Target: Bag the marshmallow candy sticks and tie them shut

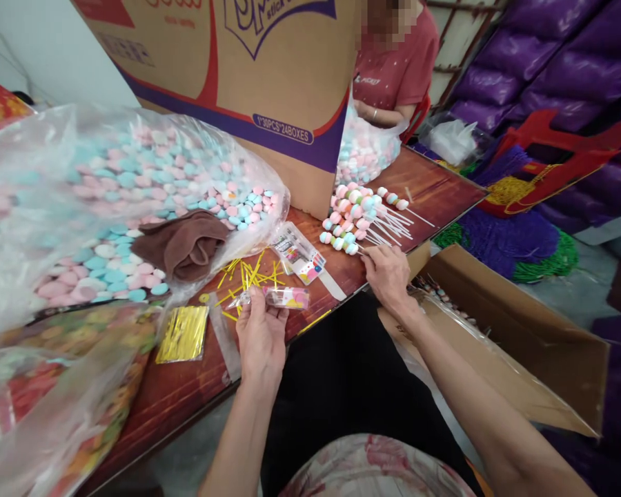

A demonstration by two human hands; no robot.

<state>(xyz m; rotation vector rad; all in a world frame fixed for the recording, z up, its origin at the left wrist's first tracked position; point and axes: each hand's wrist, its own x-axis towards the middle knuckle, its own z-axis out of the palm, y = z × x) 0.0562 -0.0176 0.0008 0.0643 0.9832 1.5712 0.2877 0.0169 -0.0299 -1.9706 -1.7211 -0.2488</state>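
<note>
Between the thumb and fingers of my left hand [261, 335] is a small clear plastic bag [288, 297] with a pink and dotted print. My right hand [388, 275] is closed at the white stick of the nearest marshmallow skewer [340, 241], by the table's front edge. Several more marshmallow skewers [359, 207] lie in a pile just beyond it, their white sticks pointing right. Loose yellow twist ties [253, 271] are scattered behind my left hand. A stack of printed clear bags [297, 252] lies between my hands.
A large open bag of pastel marshmallows [114, 269] covers the table's left, with a brown cloth [182, 245] on it. A bundle of yellow ties [183, 334] lies nearer. A big carton [279, 90] stands behind; a co-worker [398, 76] sits beyond. An open box [522, 338] is at right.
</note>
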